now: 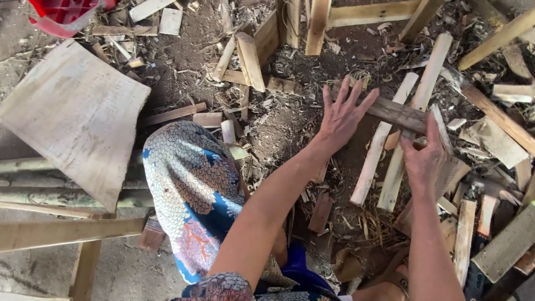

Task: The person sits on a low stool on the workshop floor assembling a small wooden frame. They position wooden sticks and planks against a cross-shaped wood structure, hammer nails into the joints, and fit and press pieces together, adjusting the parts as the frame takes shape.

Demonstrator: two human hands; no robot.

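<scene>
A large flat board [74,116] lies at ten o'clock, a red plastic container [68,10] at eleven, pale poles [38,183] at nine, wood offcuts [503,39] at two.

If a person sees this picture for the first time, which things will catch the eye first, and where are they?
In the middle, the left hand lies spread on a dark wooden stick, and the right hand grips the same stick lower down. Pale wood offcuts litter the dirt ground around them. At the left lies a large flat board, and a red plastic object sits at the top edge.
</scene>
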